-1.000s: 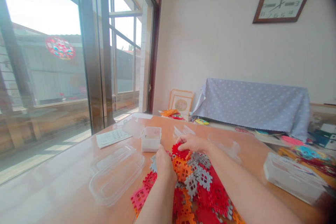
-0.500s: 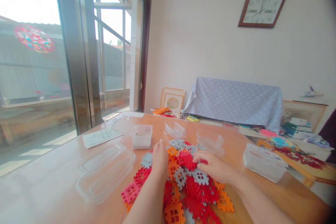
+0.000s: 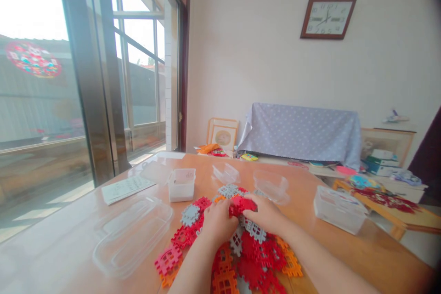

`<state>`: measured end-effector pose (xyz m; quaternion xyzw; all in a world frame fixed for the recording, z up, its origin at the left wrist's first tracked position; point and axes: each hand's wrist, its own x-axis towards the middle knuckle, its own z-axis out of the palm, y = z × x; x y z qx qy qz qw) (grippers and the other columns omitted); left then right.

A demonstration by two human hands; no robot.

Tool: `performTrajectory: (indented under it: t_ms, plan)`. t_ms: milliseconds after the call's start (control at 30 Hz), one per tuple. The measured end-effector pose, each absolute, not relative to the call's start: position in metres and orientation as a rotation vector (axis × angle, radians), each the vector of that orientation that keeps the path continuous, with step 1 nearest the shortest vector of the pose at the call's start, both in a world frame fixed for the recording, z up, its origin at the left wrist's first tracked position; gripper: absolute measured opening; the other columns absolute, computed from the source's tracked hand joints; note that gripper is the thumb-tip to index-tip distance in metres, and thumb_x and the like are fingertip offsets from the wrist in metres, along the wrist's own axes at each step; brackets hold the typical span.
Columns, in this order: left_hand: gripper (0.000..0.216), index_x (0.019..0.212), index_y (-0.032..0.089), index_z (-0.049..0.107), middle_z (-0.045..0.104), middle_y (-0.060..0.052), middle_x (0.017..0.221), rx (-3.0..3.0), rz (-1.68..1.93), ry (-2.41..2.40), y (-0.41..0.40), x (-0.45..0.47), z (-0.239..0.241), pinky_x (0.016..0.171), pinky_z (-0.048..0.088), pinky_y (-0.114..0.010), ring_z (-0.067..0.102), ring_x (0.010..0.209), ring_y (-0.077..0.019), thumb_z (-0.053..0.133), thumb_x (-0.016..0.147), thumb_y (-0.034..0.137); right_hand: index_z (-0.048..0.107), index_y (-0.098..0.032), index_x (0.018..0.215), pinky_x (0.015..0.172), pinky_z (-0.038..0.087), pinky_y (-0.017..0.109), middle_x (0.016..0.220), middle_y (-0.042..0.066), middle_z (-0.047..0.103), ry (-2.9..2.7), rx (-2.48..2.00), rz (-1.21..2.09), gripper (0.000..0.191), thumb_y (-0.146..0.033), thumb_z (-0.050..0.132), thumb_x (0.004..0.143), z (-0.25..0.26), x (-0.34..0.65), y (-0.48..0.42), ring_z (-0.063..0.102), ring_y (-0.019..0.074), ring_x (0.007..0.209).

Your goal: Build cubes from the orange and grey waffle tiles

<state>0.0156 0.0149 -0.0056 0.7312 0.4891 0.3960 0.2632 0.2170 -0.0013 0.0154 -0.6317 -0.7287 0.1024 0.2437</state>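
A heap of flat interlocking plastic tiles (image 3: pixel 251 252) in red, orange, grey and pink lies on the wooden table (image 3: pixel 69 248) in front of me. Both my hands meet over the far part of the heap. My left hand (image 3: pixel 216 221) and my right hand (image 3: pixel 267 215) are each closed on the same red tile (image 3: pixel 241 204), held between them just above the pile. A grey tile (image 3: pixel 190 215) lies just left of my left hand.
A clear plastic lid (image 3: pixel 132 234) lies left of the heap. A small white box (image 3: pixel 181 184), clear tubs (image 3: pixel 272 185) and a sheet of paper (image 3: pixel 126 188) sit behind. A white container (image 3: pixel 339 209) stands at the right. Windows run along the left.
My hands have come together on one red tile; half a second ago the right hand lay apart on the pile. The view has shifted to the right.
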Motion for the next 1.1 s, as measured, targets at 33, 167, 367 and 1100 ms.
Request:
performTrajectory:
  t_ms: [33,167,367,1100]
  plan:
    - [0.017,0.076,0.026,0.065,0.070,-0.007,0.088,1.965,1.062,1.350,0.015,0.015,-0.005,0.111,0.030,-0.054,0.060,0.111,-0.0350,0.068,0.065,0.013,0.066,-0.026,0.125,0.098,0.043,0.036,0.121,0.008,0.071,-1.938,-1.768,0.265,0.045,-0.040,0.066,0.082,0.015,0.220,0.004,0.062,0.0278,0.114]
    - [0.010,0.073,0.024,0.062,0.069,-0.010,0.090,1.895,1.047,1.506,0.017,0.011,-0.004,0.112,0.026,-0.055,0.054,0.118,-0.0366,0.067,0.069,0.016,0.070,-0.025,0.112,0.092,0.044,0.034,0.109,0.008,0.073,-1.855,-1.899,0.191,0.033,-0.040,0.060,0.085,0.011,0.236,0.014,0.064,0.0263,0.108]
    - [0.022,0.099,0.024,0.069,0.071,-0.012,0.108,2.164,0.765,1.816,0.014,0.008,0.003,0.099,0.036,-0.055,0.055,0.111,-0.0362,0.054,0.083,0.025,0.073,-0.025,0.096,0.091,0.042,0.035,0.107,0.007,0.072,-1.889,-2.021,0.068,0.024,-0.034,0.053,0.087,0.005,0.244,-0.003,0.062,0.0259,0.107]
    - [0.032,0.115,0.023,0.066,0.068,-0.011,0.117,2.354,0.900,1.737,0.021,0.009,0.000,0.097,0.038,-0.043,0.060,0.112,-0.0308,0.046,0.090,0.026,0.056,-0.033,0.141,0.119,0.023,0.052,0.159,0.006,0.040,-1.950,-2.042,0.327,0.060,-0.063,0.047,0.089,0.026,0.218,-0.093,0.029,0.0325,0.149]
